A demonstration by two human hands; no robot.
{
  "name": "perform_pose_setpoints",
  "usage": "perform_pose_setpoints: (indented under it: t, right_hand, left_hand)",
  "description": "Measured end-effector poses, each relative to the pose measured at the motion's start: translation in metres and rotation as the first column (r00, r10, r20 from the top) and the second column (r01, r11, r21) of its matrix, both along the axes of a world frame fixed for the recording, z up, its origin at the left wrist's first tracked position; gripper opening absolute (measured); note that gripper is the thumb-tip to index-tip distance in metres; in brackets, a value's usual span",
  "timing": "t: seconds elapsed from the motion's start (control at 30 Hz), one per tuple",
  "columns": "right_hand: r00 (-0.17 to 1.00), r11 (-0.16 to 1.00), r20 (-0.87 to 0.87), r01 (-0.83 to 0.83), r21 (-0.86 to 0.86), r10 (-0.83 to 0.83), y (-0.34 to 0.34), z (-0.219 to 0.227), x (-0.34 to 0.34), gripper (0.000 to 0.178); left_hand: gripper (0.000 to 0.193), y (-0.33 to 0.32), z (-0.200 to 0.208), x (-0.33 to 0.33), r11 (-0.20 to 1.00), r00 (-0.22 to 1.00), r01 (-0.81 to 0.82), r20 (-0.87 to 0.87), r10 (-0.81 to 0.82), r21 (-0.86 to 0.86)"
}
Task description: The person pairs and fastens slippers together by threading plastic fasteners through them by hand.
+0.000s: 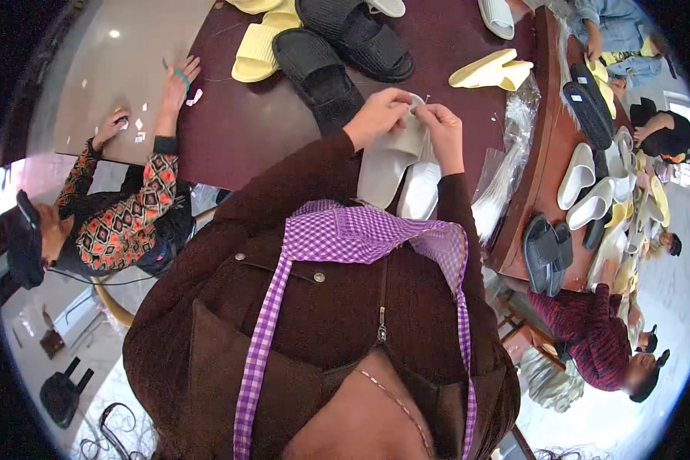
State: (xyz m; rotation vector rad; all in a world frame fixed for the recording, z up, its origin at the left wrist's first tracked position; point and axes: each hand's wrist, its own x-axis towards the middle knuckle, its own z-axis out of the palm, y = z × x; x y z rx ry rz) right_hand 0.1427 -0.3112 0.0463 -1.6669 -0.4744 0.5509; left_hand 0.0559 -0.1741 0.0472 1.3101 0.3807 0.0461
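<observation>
A pair of pale grey-white slide slippers lies at the table edge in front of me. My left hand (379, 116) is closed in a pinch over the upper end of the left slipper (381, 172). My right hand (441, 132) pinches close beside it, above the second slipper (420, 188). The fingertips of both hands nearly meet at the slipper's upper end. Whatever small thing sits between them is too fine to make out. Just right of my right hand, a bundle of thin white strands (492, 188) lies in clear plastic.
Black slippers (314, 70) and yellow slippers (256, 52) lie beyond my left hand; another yellow pair (494, 71) sits to the far right. A co-worker's arm (161, 172) rests on the left table near small white tags. More slippers (590, 201) crowd the right-hand table, with people alongside.
</observation>
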Motion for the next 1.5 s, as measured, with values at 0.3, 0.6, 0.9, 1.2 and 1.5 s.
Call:
perform_pose_setpoints:
  t: [0.3, 0.6, 0.9, 1.2, 1.5]
  right_hand:
    - [0.989, 0.983, -0.011, 0.150, 0.106, -0.150, -0.008, 0.034, -0.017, 0.010]
    - [0.973, 0.953, -0.068, 0.228, 0.200, -0.219, -0.019, 0.049, -0.025, 0.010]
    - [0.973, 0.989, 0.183, 0.145, 0.006, -0.144, -0.019, 0.064, -0.038, 0.007]
    - [0.912, 0.983, 0.407, 0.121, -0.137, -0.055, -0.018, 0.074, -0.046, 0.005]
    - [0.915, 0.977, 0.401, 0.112, -0.181, -0.031, -0.017, 0.081, -0.051, 0.007]
  left_hand:
    - [0.018, -0.006, 0.019, 0.001, 0.976, 0.988, 0.143, 0.026, -0.150, 0.162]
    - [0.016, -0.007, 0.045, -0.002, 0.944, 0.981, -0.054, 0.196, -0.011, 0.326]
    - [0.019, 0.005, 0.065, -0.012, 0.979, 0.977, 0.182, 0.096, -0.191, 0.089]
    - [0.018, 0.012, 0.061, -0.014, 0.947, 0.948, 0.312, 0.098, -0.304, -0.076]
    - [0.014, 0.013, 0.058, -0.015, 0.921, 0.929, 0.361, 0.144, -0.341, -0.149]
